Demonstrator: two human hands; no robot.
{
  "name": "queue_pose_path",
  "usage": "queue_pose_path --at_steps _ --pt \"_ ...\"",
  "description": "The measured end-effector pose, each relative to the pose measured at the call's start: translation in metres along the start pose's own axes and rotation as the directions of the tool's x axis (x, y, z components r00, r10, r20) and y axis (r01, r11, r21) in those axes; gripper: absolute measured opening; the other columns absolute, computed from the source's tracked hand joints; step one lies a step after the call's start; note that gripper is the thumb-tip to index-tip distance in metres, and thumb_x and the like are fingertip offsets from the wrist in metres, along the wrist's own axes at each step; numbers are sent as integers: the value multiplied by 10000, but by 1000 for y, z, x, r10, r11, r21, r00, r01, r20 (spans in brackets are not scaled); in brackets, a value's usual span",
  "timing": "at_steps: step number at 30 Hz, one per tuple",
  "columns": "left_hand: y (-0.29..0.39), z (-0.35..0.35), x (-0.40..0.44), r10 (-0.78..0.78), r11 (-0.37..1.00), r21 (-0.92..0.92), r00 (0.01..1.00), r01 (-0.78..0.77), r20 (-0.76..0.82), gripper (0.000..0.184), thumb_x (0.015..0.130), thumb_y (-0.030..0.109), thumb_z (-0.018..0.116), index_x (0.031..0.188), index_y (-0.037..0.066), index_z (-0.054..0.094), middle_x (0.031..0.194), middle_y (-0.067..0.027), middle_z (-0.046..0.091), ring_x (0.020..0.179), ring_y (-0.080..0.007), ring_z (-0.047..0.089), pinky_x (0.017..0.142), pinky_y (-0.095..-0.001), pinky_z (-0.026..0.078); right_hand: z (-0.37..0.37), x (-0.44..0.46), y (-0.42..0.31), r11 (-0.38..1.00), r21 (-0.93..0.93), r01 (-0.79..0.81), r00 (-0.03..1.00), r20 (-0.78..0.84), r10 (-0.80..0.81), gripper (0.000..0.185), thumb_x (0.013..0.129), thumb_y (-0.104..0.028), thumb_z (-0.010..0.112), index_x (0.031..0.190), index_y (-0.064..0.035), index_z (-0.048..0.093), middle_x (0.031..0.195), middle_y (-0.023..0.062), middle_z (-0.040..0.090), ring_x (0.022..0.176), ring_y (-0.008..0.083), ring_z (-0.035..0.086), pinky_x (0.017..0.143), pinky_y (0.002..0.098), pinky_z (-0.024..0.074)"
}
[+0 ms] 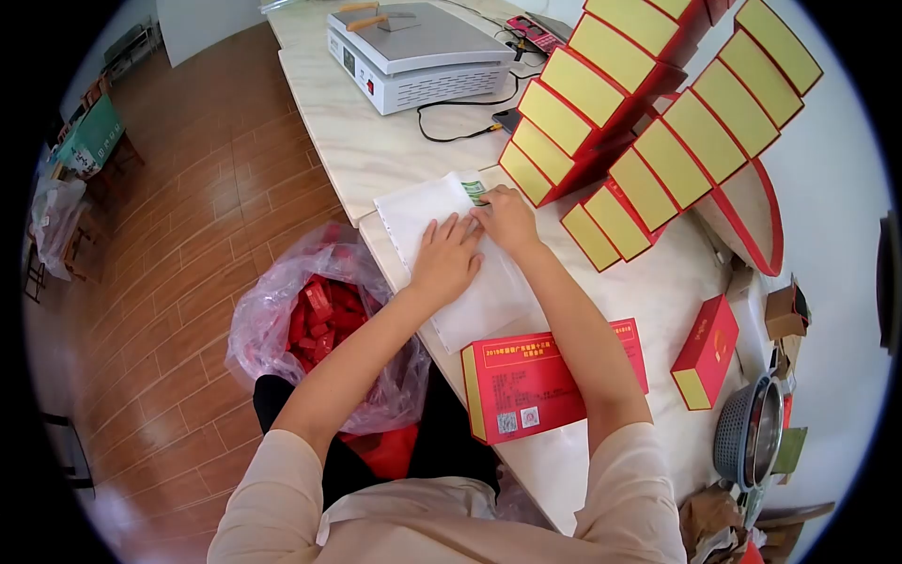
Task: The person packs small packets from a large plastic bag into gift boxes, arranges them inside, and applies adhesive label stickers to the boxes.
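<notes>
A white sheet-like bag or paper (479, 305) lies on the table, with a small green-and-white label (474, 189) near its top edge. My left hand (448, 256) rests flat on the white sheet, its fingers spread. At the label is my right hand (505, 214), its fingers bent together over the label's edge; whether they pinch it is hard to see. Under my right forearm lies a red box (526, 385) with gold print and yellow sides, partly hidden by the arm.
Tall stacks of red and yellow boxes (662, 169) stand at the right. Another red box (707, 348) lies near a grey basket (742, 432). A heating plate device (418, 56) sits at the back. A plastic bag of red packets (324, 315) is beside the table at left.
</notes>
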State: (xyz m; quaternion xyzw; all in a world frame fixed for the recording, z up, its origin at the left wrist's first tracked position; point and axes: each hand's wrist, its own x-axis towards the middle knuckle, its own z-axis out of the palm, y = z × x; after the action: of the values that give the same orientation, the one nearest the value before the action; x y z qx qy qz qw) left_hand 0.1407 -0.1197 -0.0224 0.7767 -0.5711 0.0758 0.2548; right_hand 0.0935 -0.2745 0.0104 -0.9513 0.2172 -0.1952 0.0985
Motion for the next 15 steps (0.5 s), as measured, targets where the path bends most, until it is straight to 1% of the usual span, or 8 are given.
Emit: queue_pose_path --at_steps 1,3,4,6,7,9,13,15 --pt "0 -1 0 -8 1000 1 1000 8 2 478 899 299 516 1326 89 475 1403 -125 419 1323 -307 347 1092 -493 247 -1 2 -2 1000 4 4 1000 7 -4 303 764 -275 717 936 -26 695 1004 99 622 977 278 585 798 387 511" --pt "1 -1 0 -13 1000 -25 1000 13 2 474 900 303 514 1325 94 479 1399 -125 423 1327 -300 343 1100 -484 231 -2 7 -8 997 -4 -76 997 -15 76 240 720 -257 756 843 -55 712 923 87 630 903 270 604 740 391 517" --pt "0 -2 0 -16 1000 -22 1000 16 3 474 900 303 514 1325 94 479 1399 -125 423 1327 -300 343 1100 -484 231 0 8 -7 997 -1 -73 997 -14 73 240 720 -257 756 843 -55 712 923 87 630 903 270 604 740 391 517" --pt "1 -1 -1 -8 1000 -30 1000 7 -11 481 900 304 517 1326 84 481 1392 -126 433 1325 -293 350 1104 -490 227 6 9 -1 989 120 -86 991 -90 97 214 730 -220 750 816 -30 703 872 123 641 820 291 624 705 391 501" --pt "2 -1 -2 -7 999 -33 1000 7 -11 481 900 304 517 1326 84 481 1392 -126 433 1325 -293 350 1104 -490 227 8 8 2 989 117 -87 991 -88 98 214 730 -220 750 816 -30 703 872 123 641 820 291 624 705 391 501" --pt "3 -2 -5 -17 1000 -6 1000 17 -7 473 904 314 509 1325 98 481 1403 -121 422 1331 -291 342 1104 -472 230 11 8 8 980 187 -62 987 -136 88 163 736 -178 737 788 -28 695 867 125 638 822 288 624 698 386 500" --pt "2 -6 -11 -10 1000 -29 1000 10 -2 472 906 317 513 1323 100 485 1410 -118 418 1334 -291 340 1106 -468 229 15 13 15 987 153 -55 978 -193 84 132 754 -150 704 795 -25 690 851 134 652 801 292 636 712 374 504" --pt "0 -8 -12 -10 999 -44 1000 11 20 472 907 323 516 1325 106 486 1421 -113 406 1341 -286 328 1111 -461 220 1 21 32 929 290 -231 907 -282 313 125 786 -170 671 768 -48 690 872 133 654 829 283 636 713 395 504"
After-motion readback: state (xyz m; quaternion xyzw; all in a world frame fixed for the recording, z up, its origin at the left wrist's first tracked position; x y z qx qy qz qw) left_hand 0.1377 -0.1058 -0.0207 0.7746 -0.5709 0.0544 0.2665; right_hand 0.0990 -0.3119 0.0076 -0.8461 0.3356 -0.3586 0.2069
